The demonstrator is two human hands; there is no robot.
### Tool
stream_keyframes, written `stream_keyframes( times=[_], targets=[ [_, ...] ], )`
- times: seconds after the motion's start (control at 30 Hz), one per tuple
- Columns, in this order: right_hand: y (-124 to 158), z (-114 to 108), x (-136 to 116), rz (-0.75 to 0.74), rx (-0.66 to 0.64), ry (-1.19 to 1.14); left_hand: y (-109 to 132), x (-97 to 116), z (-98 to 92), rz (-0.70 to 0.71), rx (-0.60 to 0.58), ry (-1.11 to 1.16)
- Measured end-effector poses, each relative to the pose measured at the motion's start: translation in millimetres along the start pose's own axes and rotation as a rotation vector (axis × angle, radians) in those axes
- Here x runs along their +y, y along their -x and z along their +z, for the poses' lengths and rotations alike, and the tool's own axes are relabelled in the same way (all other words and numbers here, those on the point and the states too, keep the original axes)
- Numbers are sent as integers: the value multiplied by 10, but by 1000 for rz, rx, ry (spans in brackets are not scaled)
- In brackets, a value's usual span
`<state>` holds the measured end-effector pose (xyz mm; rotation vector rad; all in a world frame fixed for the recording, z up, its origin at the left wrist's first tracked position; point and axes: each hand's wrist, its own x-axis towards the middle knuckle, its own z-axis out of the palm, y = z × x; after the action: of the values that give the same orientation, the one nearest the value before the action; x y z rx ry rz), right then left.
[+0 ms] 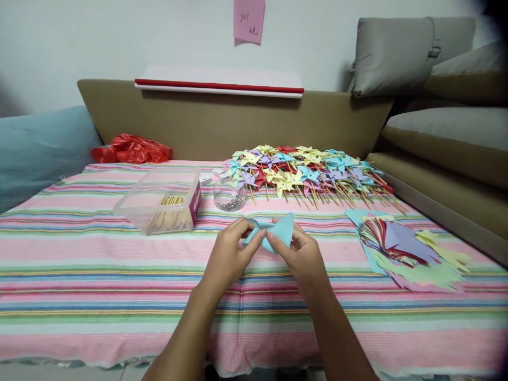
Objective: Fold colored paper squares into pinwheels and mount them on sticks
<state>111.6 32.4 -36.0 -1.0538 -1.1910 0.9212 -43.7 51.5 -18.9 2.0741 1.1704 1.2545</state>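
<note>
A light-blue paper sheet [282, 232], partly folded with its corners curling inward, is held up over the striped cloth. My left hand [234, 246] pinches its left side between thumb and fingers. On its right side my right hand [298, 248] grips it, thumb pressed near the middle and the fingers behind the paper. Beyond my hands stands a clear round jar [230, 198] with small metal pins in it. To its left, a clear plastic box [137, 203] contains many thin wooden sticks [170, 214]. Finished paper pinwheels [288, 180] on sticks lie heaped behind to the right.
Cut paper pieces [413, 243] in several colours lie stacked at the right. A red plastic bag [135, 149] rests at the back left. Grey cushions [448, 127] rise at the right edge, and a blue cushion [43, 151] borders the left. The striped cloth [119, 296] covers the surface.
</note>
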Motion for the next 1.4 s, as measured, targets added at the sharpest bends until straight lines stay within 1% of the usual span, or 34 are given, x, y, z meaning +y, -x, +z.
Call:
stream_keyframes(
  times=[0.1, 0.27, 0.33, 0.4, 0.5, 0.53, 0.57, 0.63, 0.7, 0.8, 0.97, 1.13, 1.23, 1.3, 1.33, 1.4],
  targets=[
    [-4, 7, 36, -18, 16, 29, -5, 9, 7, -11, -21, -7],
    [-10, 11, 55, -34, 34, 82, -9, 15, 19, -39, -18, 0],
    [-4, 25, 37, -12, 51, 68, -11, 12, 33, -55, -13, 32],
    [3, 50, 9, 58, 84, -30, -17, 8, 48, -100, 33, 142],
    [4, 102, -37, 172, 165, -309, -28, 2, 60, -254, 116, 395],
    [1, 122, -50, 194, 191, -403, -30, 2, 64, -304, 106, 467],
    [-3, 141, -62, 209, 212, -482, -32, 5, 72, -338, 70, 524],
    [-10, 178, -78, 230, 238, -593, -31, 22, 103, -356, -8, 613],
    [-10, 209, -81, 239, 238, -652, -27, 56, 162, -356, -15, 697],
    [7, 246, -64, 225, 207, -680, -16, 130, 279, -378, 69, 807],
    [42, 289, -6, 232, 178, -677, 9, 210, 419, -445, 237, 836],
    [31, 294, -8, 201, 170, -642, 17, 183, 452, -493, 304, 896],
    [20, 253, -36, 176, 243, -604, -6, 154, 431, -513, 357, 971],
    [23, 217, -46, 106, 275, -545, -33, 137, 400, -534, 410, 1025],
    [29, 202, -46, 50, 267, -491, -47, 128, 381, -543, 435, 1043],
    [47, 184, -37, -62, 190, -345, -67, 112, 347, -551, 474, 1060]
  ],
)
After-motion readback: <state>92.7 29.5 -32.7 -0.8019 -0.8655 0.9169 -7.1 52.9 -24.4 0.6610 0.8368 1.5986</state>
